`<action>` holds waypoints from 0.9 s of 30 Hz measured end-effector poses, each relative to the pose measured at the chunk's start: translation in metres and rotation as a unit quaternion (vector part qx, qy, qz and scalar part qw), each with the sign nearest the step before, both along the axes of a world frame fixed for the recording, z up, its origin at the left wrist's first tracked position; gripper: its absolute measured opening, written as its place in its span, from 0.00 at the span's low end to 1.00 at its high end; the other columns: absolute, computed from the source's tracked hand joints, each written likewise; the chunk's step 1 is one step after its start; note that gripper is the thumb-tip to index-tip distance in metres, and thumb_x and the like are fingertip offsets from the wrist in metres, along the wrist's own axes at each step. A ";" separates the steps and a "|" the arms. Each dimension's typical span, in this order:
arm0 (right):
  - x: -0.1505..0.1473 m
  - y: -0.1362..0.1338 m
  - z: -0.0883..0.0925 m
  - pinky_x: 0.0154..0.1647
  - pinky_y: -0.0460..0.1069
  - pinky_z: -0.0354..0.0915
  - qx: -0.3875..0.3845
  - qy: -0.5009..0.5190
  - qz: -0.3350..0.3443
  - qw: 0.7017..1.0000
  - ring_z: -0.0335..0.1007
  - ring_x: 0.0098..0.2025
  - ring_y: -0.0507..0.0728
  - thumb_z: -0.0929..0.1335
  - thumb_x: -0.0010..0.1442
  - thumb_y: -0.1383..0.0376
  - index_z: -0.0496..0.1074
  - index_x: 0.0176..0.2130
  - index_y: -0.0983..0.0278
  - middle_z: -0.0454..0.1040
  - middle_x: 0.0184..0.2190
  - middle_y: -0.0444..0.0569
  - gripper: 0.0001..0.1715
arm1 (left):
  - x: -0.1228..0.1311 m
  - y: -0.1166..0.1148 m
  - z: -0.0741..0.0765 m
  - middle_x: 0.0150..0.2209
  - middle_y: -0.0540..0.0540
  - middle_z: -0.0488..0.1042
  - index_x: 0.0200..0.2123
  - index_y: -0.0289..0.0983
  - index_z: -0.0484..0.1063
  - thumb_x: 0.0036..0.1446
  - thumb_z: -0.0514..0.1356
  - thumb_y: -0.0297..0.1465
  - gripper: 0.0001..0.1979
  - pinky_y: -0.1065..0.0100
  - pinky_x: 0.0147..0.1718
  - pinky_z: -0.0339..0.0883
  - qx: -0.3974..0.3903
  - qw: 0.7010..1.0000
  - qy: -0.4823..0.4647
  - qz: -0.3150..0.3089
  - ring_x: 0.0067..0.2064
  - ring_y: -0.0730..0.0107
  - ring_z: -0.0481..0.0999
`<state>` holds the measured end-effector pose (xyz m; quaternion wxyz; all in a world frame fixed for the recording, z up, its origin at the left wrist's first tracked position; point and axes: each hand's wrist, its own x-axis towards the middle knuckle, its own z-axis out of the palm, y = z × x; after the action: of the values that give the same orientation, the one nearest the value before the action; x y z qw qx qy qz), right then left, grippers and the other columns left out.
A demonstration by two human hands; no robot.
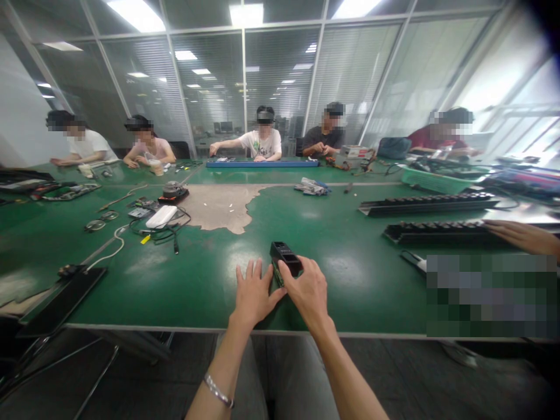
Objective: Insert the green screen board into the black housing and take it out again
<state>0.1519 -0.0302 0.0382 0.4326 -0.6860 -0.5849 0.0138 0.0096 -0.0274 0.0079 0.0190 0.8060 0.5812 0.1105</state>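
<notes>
Our right hand (308,287) grasps the black device (284,253) between thumb and fingers; our left hand (254,296) splays just beside it. We judge it light, stiff, best held along its sides.

Glass partition (280,81); ceiling lights (246,14)

Your right hand (311,291) around a black device (283,252) near the front edge of the counter (196,286), your left hand (254,296) spread beside it, a blue bar (262,164) along the far edge
</notes>
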 end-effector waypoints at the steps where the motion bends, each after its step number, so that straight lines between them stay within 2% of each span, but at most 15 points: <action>1: -0.002 -0.001 0.000 0.42 0.52 0.62 -0.006 -0.004 -0.001 1.000 0.71 0.41 0.60 0.65 0.60 0.46 0.74 0.45 0.64 0.74 0.39 0.54 0.27 | 0.000 0.000 0.000 0.70 0.41 0.53 0.69 0.47 0.52 0.64 0.43 0.58 0.36 0.34 0.65 0.36 0.000 1.000 -0.001 -0.001 0.71 0.42 0.46; 11: -0.011 -0.011 0.006 0.40 0.50 0.61 -0.058 -0.034 -0.015 0.998 0.71 0.41 0.59 0.65 0.61 0.48 0.72 0.47 0.62 0.73 0.40 0.51 0.24 | 0.000 0.002 -0.002 0.71 0.39 0.51 0.69 0.42 0.53 0.63 0.46 0.56 0.38 0.35 0.65 0.35 -0.004 1.000 0.003 0.000 0.71 0.42 0.45; 16: -0.011 -0.017 -0.001 0.39 0.50 0.60 -0.076 -0.042 -0.022 0.996 0.71 0.41 0.58 0.65 0.62 0.49 0.71 0.47 0.62 0.73 0.40 0.51 0.22 | -0.002 0.004 -0.002 0.71 0.37 0.49 0.69 0.36 0.52 0.62 0.46 0.55 0.41 0.37 0.66 0.35 -0.018 1.000 0.008 -0.001 0.71 0.44 0.43; 27: -0.011 -0.023 -0.015 0.41 0.50 0.62 -0.092 -0.051 -0.021 0.994 0.72 0.44 0.58 0.66 0.61 0.51 0.69 0.51 0.62 0.73 0.44 0.51 0.24 | -0.001 0.003 -0.001 0.71 0.39 0.49 0.69 0.34 0.51 0.61 0.48 0.51 0.40 0.39 0.67 0.33 -0.018 1.000 -0.004 0.005 0.72 0.47 0.43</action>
<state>0.1413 -0.0534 0.0233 0.3373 -0.7350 -0.5877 0.0233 0.0088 -0.0246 0.0071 0.0354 0.8024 0.5867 0.1035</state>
